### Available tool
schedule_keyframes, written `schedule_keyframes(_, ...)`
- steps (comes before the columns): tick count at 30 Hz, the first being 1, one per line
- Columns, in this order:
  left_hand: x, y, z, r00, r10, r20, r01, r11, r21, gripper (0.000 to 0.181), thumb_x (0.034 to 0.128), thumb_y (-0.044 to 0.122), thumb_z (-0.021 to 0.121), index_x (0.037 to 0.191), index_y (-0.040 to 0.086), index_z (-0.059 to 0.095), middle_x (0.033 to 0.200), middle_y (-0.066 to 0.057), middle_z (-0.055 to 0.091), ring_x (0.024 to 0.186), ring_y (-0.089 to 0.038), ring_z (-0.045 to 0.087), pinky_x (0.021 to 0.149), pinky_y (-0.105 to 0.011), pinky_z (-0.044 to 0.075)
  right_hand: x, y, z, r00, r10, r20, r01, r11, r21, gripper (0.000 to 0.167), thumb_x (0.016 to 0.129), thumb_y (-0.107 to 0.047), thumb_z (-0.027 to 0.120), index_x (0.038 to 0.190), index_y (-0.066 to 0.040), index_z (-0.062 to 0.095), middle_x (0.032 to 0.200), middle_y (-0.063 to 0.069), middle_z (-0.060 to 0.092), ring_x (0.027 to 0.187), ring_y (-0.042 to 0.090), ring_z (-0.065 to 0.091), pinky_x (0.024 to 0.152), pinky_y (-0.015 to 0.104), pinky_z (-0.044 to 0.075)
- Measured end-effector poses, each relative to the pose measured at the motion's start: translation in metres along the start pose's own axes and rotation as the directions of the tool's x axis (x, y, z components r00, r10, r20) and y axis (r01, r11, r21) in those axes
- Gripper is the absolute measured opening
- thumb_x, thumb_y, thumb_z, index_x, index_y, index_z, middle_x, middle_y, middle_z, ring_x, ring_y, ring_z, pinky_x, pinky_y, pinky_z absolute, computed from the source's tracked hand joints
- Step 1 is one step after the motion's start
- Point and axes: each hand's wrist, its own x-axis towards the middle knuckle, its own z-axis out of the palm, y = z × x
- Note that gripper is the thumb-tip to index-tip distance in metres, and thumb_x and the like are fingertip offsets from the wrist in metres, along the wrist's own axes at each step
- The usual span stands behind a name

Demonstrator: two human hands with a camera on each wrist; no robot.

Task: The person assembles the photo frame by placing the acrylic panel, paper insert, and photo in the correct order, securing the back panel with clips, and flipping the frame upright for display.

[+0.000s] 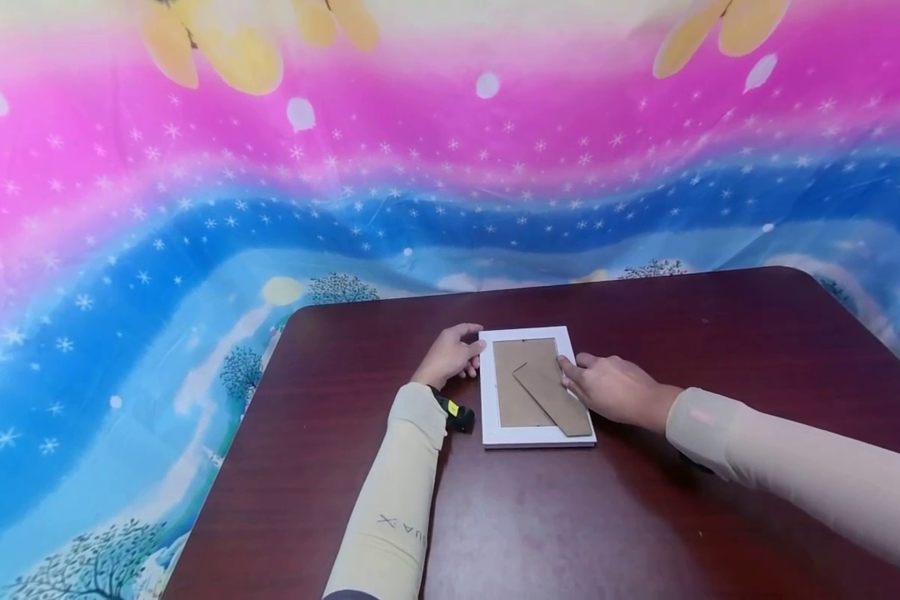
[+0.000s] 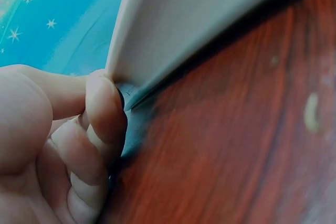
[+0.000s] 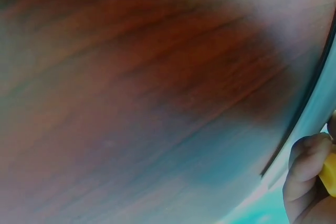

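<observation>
White frame (image 1: 532, 404) on table (image 1: 330, 433) — left fingers (image 1: 470, 350), right fingers (image 1: 574, 372) touching.

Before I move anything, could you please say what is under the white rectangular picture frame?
The dark red wood-grained table shows around the frame; anything directly beneath is covered.

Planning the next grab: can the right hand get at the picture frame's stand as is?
Probably yes: the right hand is at the right side of the picture frame, close by the stand, most of which lies uncovered.

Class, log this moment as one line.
left hand: holds frame, left edge; right hand: touches frame, right side; frame: back up, on table
</observation>
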Motion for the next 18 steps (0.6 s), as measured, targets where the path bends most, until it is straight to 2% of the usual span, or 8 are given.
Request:
schedule_keyframes(11,0.0056,-0.0027,-0.0003,1.0,0.0,0.0,0.0,1.0,0.007,0.034,0.0995,0.018,0.058,0.132,0.01,0.055,0.066,-0.008,0.059,0.051,-0.017,0.053,0.044,-0.027,0.04,-0.0016,0.0028,0.0052,0.999,-0.004,-0.042,0.004,1.0,0.019,0.05,0.098,-0.03,0.06,0.138,0.0,0.052,0.086,0.01,0.052,0.045,0.009,0.039,0.044,0.028,0.041)
schedule_keyframes(18,0.0037,-0.0034,-0.0006,1.0,-0.01,0.012,0.01,1.0,-0.005,0.032,0.0995,0.018,0.058,0.13,0.01,0.055,0.067,-0.009,0.06,0.052,-0.018,0.055,0.044,-0.027,0.041,-0.0031,0.0074,0.0085,0.998,0.037,-0.054,-0.034,0.998,0.057,0.051,0.098,-0.031,0.058,0.139,0.0,0.052,0.087,0.009,0.051,0.05,0.013,0.044,0.05,0.034,0.046)
